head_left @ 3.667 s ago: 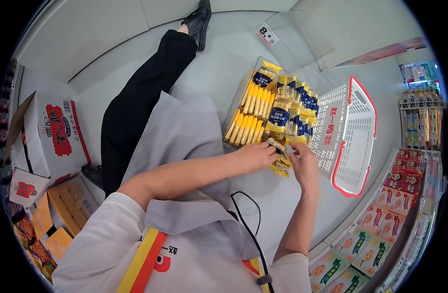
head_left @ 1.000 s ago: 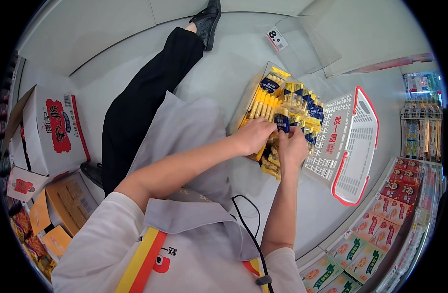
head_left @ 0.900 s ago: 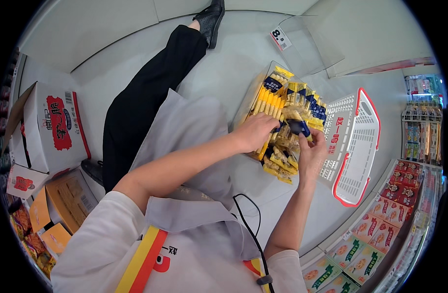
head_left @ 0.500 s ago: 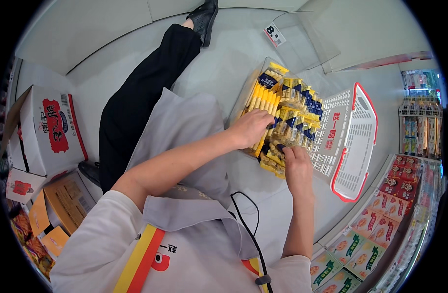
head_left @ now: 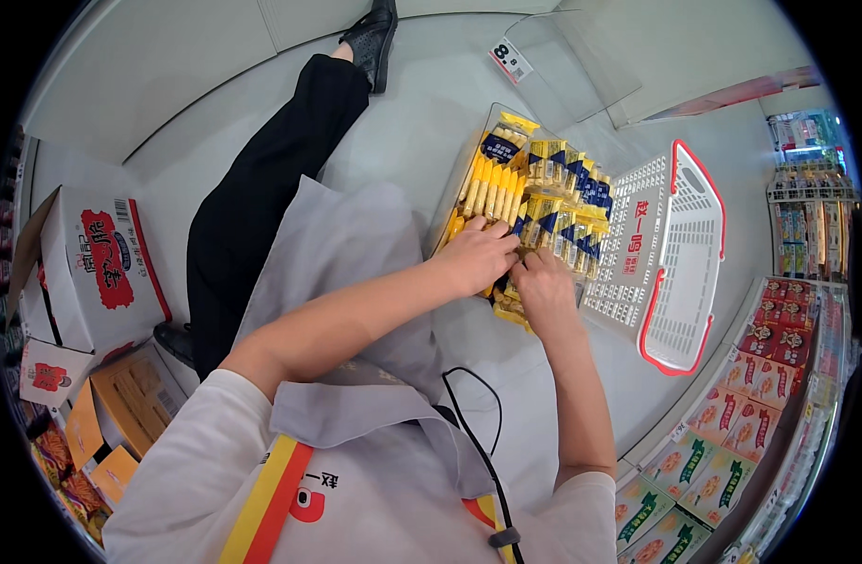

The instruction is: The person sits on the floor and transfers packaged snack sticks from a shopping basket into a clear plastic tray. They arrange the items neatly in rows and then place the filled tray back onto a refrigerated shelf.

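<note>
Upright yellow snack packets point(head_left: 493, 188) stand in rows inside a clear plastic bin point(head_left: 464, 179) on the floor. To their right, against a white basket, more yellow and navy snack packets point(head_left: 549, 216) are heaped in layers. My left hand point(head_left: 481, 256) lies over the near end of the bin, fingers curled down on packets there. Beside it my right hand point(head_left: 544, 289) has its fingers pressed together on a packet, mostly hidden under them. The two hands' fingertips almost meet. Below them, part of another yellow packet point(head_left: 513, 310) shows.
The white basket point(head_left: 628, 240) has a red rim and handles. Beyond the bin lies a clear plastic panel point(head_left: 581, 70) with a price card point(head_left: 511, 61). Open cartons point(head_left: 111, 254) stand at left, and shelves of boxed goods point(head_left: 703, 470) line the right. My outstretched leg point(head_left: 261, 179) crosses the left side.
My right hand has moved left and up, closer to my left hand. The left hand stays at the bin's near end, its fingers shifted slightly. The whole view has shifted a little.
</note>
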`<action>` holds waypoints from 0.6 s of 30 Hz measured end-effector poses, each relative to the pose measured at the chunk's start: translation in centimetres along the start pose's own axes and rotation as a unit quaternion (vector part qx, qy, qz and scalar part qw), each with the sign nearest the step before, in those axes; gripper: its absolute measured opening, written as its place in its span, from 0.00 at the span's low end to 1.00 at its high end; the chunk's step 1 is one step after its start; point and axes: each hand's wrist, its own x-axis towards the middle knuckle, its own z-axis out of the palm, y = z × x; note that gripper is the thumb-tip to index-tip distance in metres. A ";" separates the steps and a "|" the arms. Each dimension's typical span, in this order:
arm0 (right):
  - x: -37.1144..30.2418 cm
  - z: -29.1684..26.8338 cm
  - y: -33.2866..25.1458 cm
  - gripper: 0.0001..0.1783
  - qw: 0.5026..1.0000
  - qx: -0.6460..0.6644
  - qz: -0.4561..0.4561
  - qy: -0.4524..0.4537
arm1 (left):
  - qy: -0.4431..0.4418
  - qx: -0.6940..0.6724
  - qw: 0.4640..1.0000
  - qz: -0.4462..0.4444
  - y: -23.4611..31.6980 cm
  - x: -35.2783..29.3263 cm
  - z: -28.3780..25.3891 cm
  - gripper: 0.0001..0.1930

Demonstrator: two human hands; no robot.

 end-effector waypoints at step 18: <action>-1.4 0.5 0.2 0.06 0.982 0.122 0.128 0.069 | 0.022 0.053 0.998 -0.016 -0.3 2.8 -0.4 0.07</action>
